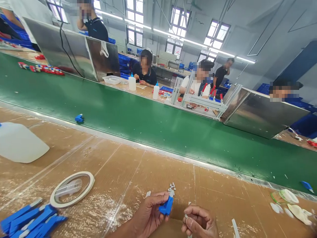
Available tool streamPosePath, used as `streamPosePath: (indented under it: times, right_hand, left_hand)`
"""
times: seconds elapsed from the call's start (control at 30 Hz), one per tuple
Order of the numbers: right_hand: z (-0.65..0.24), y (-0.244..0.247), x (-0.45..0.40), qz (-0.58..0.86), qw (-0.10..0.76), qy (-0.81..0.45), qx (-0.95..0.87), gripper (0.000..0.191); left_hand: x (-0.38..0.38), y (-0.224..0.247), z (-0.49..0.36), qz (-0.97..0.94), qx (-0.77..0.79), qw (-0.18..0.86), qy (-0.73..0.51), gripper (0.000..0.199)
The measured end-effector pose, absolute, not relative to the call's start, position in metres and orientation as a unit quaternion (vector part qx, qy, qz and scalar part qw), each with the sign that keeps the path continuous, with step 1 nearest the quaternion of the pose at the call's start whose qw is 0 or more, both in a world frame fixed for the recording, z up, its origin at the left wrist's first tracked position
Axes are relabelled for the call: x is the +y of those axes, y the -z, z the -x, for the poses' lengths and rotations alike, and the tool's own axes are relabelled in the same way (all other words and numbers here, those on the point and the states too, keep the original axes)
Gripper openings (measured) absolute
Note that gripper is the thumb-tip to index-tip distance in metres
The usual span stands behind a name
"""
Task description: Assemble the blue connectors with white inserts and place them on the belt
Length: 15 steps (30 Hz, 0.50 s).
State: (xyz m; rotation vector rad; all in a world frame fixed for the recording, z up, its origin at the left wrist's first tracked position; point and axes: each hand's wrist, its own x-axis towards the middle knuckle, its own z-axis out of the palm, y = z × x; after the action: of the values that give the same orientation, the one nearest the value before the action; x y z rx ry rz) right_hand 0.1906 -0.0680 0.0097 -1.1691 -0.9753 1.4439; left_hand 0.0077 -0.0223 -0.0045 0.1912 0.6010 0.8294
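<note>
Near the bottom centre, my left hand (150, 211) is closed around a small blue plastic part (167, 206) with a whitish tip at its top. Just to its right, my right hand (201, 220) pinches a tiny pale piece (186, 216) between thumb and fingers, apart from the blue part. Several little white pieces (171, 187) lie on the brown tabletop (138, 172) just beyond my left hand. A white strip (235, 228) rests to the right of my right hand. The exact kind of the blue part cannot be made out.
A green conveyor belt (138, 127) crosses behind the table, carrying a blue piece (79, 118). On the left are a white bottle (21, 142), a pale ring (92, 181) and blue parts (32, 221). A jar (284, 196) stands right. Several people work across the belt.
</note>
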Motion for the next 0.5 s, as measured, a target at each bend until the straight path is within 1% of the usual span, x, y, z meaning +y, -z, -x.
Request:
streamPosePath:
  times: [0.07, 0.2, 0.27, 0.37, 0.5]
  right_hand:
    - [-0.188, -0.010, -0.069, 0.465, 0.495, -0.600, -0.423, 0.030]
    - [-0.184, -0.013, -0.069, 0.436, 0.527, -0.591, -0.428, 0.028]
    - [-0.183, -0.014, -0.069, 0.432, 0.522, -0.599, -0.427, 0.029]
    - [-0.185, -0.014, -0.069, 0.440, 0.508, -0.611, -0.418, 0.029]
    - [-0.185, -0.018, -0.069, 0.471, 0.526, -0.612, -0.356, 0.032]
  left_hand:
    - [-0.024, 0.003, -0.007, -0.090, 0.295, 0.867, -0.391, 0.023]
    - [-0.028, 0.001, -0.006, -0.103, 0.288, 0.872, -0.383, 0.026]
    - [-0.030, 0.000, -0.006, -0.103, 0.284, 0.874, -0.381, 0.025]
    - [-0.032, 0.000, -0.008, -0.100, 0.277, 0.876, -0.381, 0.025]
    - [-0.034, 0.003, -0.010, -0.107, 0.267, 0.879, -0.382, 0.026]
